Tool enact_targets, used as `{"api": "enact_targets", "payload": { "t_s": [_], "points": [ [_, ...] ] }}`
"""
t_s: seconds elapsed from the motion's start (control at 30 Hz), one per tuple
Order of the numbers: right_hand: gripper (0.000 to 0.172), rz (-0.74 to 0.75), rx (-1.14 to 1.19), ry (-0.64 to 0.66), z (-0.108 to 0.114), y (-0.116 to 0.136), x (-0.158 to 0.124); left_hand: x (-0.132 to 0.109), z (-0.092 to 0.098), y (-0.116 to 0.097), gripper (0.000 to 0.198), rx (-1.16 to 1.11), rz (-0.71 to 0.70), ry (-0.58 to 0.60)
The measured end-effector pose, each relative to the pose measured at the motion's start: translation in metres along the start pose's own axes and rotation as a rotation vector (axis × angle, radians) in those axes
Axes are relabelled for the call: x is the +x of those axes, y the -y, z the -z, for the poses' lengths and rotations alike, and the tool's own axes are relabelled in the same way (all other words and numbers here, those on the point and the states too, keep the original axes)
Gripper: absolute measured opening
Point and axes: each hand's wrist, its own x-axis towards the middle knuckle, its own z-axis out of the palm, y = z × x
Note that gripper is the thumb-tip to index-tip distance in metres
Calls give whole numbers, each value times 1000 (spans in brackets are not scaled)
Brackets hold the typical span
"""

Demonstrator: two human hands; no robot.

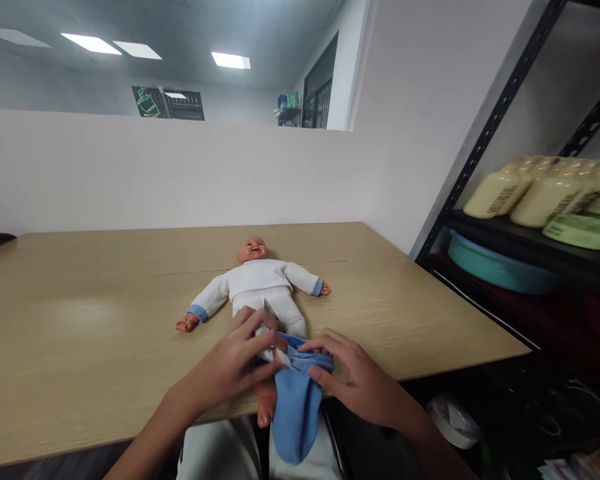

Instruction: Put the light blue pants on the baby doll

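A baby doll [260,277] in a white long-sleeved top and white trousers lies on its back, head away from me. One bare foot [265,403] pokes out at the table's near edge. Over the other leg's end is a blue knitted sock-like piece [296,407], its rounded tip hanging past the edge. My right hand [347,370] pinches its bunched upper rim between thumb and fingers. My left hand [247,350] is closed over the lower trouser leg and the blue rim, with a bit of white and orange cloth showing under the fingertips. The doll's other foot is hidden.
The wooden table [105,360] meets a low white wall [180,173] at the back. To the right, a black shelf [520,233] holds several cream bottles [550,190], green packs [583,230] and a teal basin [497,263]. A white container [457,427] stands below the table's right side.
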Motion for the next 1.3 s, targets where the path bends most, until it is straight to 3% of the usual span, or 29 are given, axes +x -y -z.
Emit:
{"api": "enact_targets", "payload": {
  "t_s": [0.13,0.3,0.43,0.53,0.6,0.7,0.73,0.83,0.93,1.0,1.17,1.3],
  "points": [
    [13,70,-100,-32,-4,-6,-3,-26,-10,3,18,85,-49,-36],
    [16,154,-7,-111,-11,-17,0,-37,-13,1,44,130,47,-44],
    [14,170,54,-91,-15,-14,2,-23,-7,-15,31,117,47,37],
    [5,76,15,-52,-14,-6,-5,-11,-8,-24,19,16,93,166],
    [16,-28,-56,-13,-14,-2,-12,-8,-13,-23,9,-33,171,223],
    [51,-70,-167,109,-17,-2,-22,-7,-21,-14,16,-134,266,202],
    [54,-48,-189,149,-20,-3,-24,-6,-23,-12,19,-178,271,193],
    [40,46,-206,173,-28,-5,-29,-1,-22,-9,26,-245,198,239],
    [43,74,-104,90,-40,-9,-36,4,-15,-10,33,-298,64,333],
    [48,-9,3,-5,-53,-16,-45,6,-11,-10,38,-347,27,360],
    [61,-326,166,-293,-100,-48,-63,6,-12,-9,32,-186,179,372],
    [52,-351,173,-414,-121,-66,-62,11,-20,-11,32,-57,221,408]
  ]
}}
